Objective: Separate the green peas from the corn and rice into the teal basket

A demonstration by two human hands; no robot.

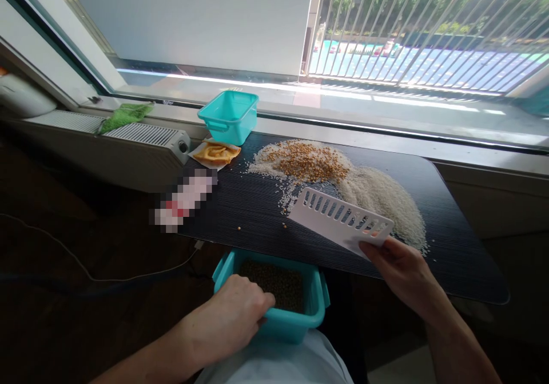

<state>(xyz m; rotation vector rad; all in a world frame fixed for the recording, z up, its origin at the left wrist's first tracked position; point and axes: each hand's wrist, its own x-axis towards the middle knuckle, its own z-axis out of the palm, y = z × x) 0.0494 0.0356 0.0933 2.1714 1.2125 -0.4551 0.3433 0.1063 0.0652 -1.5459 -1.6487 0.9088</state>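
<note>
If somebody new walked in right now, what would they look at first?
Probably the white grains heaped on the dark table, golden grains scattered over their left part. Then the slotted white strip in the right hand. Bright teal stands out too: the far bin by the window, the near bin at the table's front edge.
</note>
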